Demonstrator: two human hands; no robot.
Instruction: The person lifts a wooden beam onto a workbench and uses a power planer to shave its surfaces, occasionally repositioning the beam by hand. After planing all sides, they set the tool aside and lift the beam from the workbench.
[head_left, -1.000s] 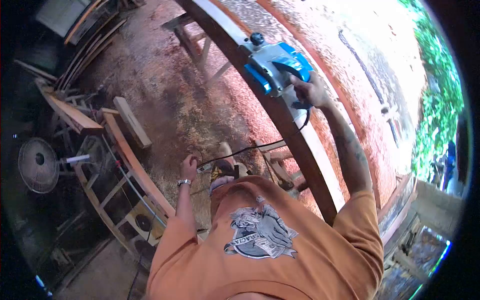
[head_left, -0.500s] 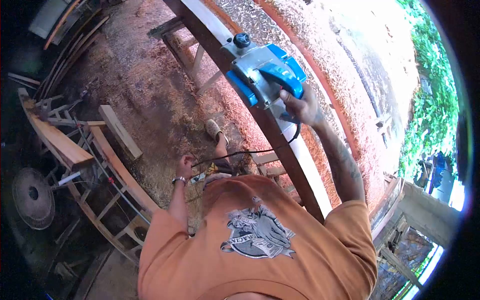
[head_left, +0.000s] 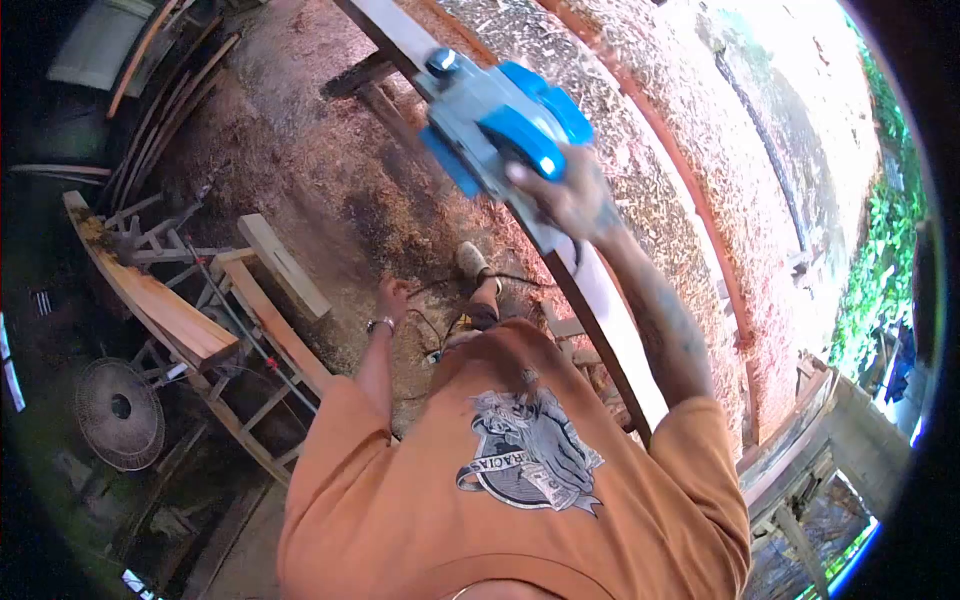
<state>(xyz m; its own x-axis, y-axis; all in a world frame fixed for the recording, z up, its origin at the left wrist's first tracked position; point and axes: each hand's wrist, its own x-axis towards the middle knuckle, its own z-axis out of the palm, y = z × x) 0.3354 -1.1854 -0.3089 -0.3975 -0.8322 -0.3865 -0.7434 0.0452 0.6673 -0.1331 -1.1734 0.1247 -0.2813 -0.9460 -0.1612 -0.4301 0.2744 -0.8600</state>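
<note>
Wood (head_left: 604, 312) is likely being smoothed: the planer (head_left: 465, 115) is gripped by the right hand (head_left: 580, 195), the cord (head_left: 437, 282) by the left hand (head_left: 392, 298); steady pushing is needed.

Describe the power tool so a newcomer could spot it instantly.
Find the long, pale-topped beam slanting down from the picture's top. Over its upper stretch, held by the right hand, is the power tool. Its blue-and-grey body and round dark knob set it apart from the beam.

A planer (head_left: 468, 112) sits on a beam (head_left: 612, 345) ahead, right hand (head_left: 577, 195) on its handle (head_left: 525, 140); a fan (head_left: 120, 406) stands at far left.
</note>
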